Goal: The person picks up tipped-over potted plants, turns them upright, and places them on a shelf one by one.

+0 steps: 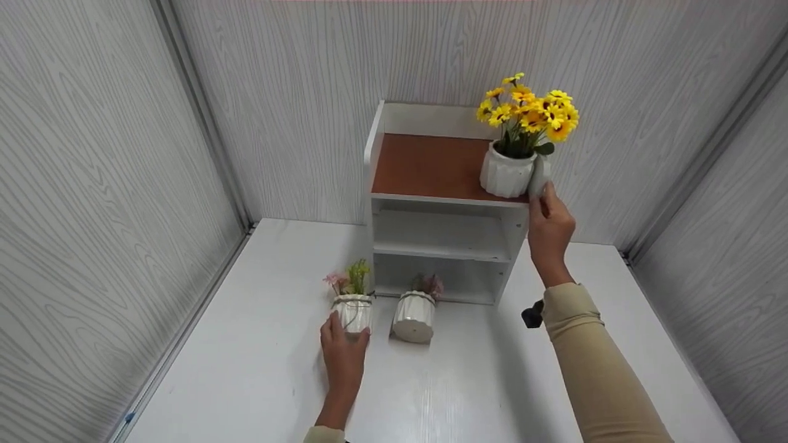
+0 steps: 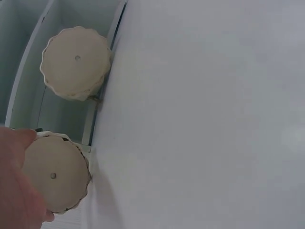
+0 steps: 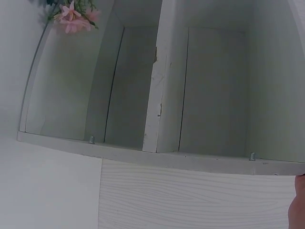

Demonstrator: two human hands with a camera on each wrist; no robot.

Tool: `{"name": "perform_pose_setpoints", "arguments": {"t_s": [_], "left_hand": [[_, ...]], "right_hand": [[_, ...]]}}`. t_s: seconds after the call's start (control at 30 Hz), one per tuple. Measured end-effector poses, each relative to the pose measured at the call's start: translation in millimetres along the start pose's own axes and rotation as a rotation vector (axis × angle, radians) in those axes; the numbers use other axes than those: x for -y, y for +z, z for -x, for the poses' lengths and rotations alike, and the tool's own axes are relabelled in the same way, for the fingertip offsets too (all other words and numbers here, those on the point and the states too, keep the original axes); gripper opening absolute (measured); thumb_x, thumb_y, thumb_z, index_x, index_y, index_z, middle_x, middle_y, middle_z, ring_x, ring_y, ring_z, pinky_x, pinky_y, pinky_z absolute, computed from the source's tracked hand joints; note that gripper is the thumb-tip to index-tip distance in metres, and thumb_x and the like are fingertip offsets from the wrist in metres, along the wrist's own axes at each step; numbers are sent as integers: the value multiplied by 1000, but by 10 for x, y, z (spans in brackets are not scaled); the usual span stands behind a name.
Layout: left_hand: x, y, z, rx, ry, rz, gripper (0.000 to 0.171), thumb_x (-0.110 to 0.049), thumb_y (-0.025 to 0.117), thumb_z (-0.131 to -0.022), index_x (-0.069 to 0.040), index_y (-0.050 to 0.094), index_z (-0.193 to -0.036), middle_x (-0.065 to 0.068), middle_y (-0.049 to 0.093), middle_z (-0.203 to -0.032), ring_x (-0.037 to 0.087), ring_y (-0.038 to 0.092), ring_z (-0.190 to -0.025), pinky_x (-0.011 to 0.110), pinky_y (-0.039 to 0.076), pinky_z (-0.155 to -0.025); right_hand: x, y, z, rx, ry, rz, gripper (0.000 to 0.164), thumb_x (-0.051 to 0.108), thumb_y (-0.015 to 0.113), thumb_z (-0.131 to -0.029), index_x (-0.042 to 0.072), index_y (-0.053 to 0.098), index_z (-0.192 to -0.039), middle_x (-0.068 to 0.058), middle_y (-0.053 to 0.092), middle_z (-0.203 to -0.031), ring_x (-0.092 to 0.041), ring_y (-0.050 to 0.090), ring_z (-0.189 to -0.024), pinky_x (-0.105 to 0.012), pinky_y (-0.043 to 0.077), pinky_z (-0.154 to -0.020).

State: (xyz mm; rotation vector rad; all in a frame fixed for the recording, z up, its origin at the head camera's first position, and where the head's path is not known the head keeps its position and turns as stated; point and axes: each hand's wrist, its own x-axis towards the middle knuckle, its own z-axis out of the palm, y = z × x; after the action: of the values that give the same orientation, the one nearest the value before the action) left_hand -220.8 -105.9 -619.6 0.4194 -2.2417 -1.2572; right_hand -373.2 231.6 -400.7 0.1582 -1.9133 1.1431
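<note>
Head view: left hand (image 1: 345, 358) grips white pot (image 1: 354, 311) near shelf unit's (image 1: 440, 234) lower-left corner; tipped pot (image 1: 414, 317) by bottom edge — neither shelved yet; yellow-flowered pot (image 1: 506, 174) already at top's right edge — right hand (image 1: 553, 229) pinches side panel (image 1: 540, 175).

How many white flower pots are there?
3. One pot stands on top of the shelf, a second pot is in the left hand, and a third pot lies tipped beside it, near the shelf's bottom.
</note>
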Motion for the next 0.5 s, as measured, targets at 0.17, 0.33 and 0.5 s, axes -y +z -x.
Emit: {"name": "perform_pose_setpoints", "arguments": {"t_s": [0.17,0.33,0.5], "left_hand": [[-5,-31,8,21,-36,17,81,-23,82,-86,-1,37,-150,21,41,-142,36,45,-133,51,44,-108],[9,-67,32,19,-45,26,81,-23,82,-85,0,37,-149,22,39,-145,38,43,-135,54,42,-109],[27,-72,32,17,-42,-6,82,-25,81,-85,2,37,-149,25,39,-148,42,42,-136,56,41,-108]], "right_hand": [[-16,-11,-8,-3,-24,30,41,10,62,-100,3,57,-140,-22,69,-121,-29,67,-112,-45,53,-94],[-14,-14,-1,16,-24,25,42,10,61,-100,3,57,-141,-22,69,-121,-28,67,-113,-43,53,-94],[-18,-12,-4,26,7,12,43,9,61,-100,5,55,-142,-19,68,-126,-26,66,-116,-38,53,-94]]}}
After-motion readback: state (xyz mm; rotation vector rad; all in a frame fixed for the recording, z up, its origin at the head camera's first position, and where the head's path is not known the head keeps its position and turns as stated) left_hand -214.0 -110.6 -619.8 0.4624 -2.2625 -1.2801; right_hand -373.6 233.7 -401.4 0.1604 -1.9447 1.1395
